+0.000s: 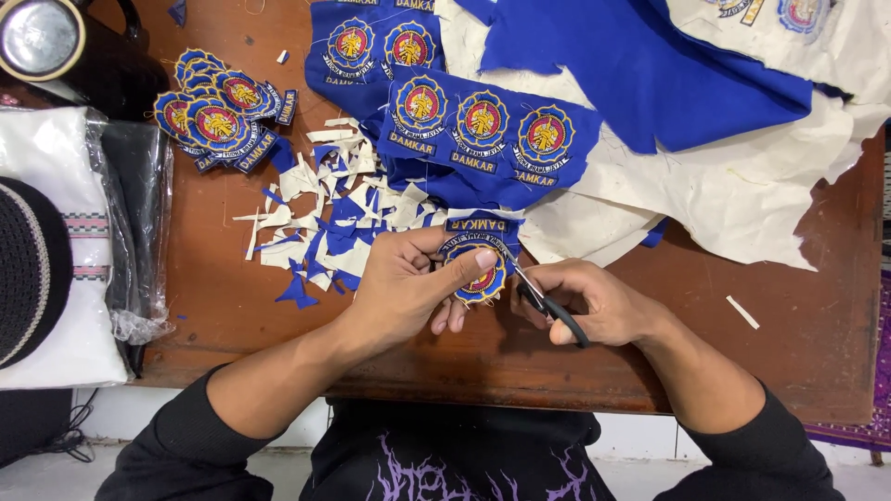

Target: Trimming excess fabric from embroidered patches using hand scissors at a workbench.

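Observation:
My left hand [404, 292] pinches a round embroidered badge [480, 271] with a blue border and a red and yellow middle, thumb on its face. My right hand [594, 301] grips black-handled scissors [546, 299]; the blades point up-left and meet the badge's right edge. Behind the hands lies a strip of blue cloth [483, 125] carrying three uncut badges, with two more badges on blue cloth [376, 46] above it. A stack of cut-out badges [218, 121] rests at the far left of the wooden table [789, 315].
Blue and white offcuts [320, 223] are heaped left of the hands. Plain blue fabric [650, 65] and white backing sheet [733, 195] cover the far right. At the left edge sit a plastic-wrapped white bundle [70, 269], a dark cap [28, 269] and a black round object [46, 42].

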